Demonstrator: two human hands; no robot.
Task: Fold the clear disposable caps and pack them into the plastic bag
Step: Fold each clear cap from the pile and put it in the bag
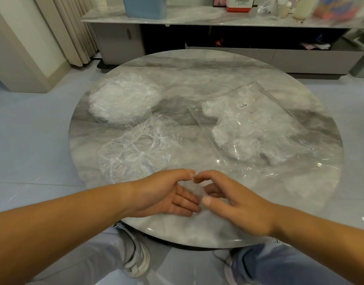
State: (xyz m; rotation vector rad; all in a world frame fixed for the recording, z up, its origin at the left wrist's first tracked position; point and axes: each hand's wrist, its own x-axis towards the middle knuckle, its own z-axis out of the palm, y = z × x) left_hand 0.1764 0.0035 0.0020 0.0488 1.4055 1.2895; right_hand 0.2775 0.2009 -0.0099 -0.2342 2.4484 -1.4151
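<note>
Head view: left hand (166, 193), right hand (236, 200) (fingertips touching) pinch cap (191, 191).

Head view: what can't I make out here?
Head view only.
Held cap: fold state unclear; clear film, covered by left hand and right hand.
Plastic bag: cap count inside unclear, film bunched.
Bag label: print too small.
Stack of caps: count lost, layers blend.

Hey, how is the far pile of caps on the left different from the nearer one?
The far pile looks dense, white and domed; the nearer pile is looser and more see-through. The far pile hides its openings; the nearer pile shows a gathered elastic ring. Both are crinkled clear caps lying unfolded on the table.
</note>
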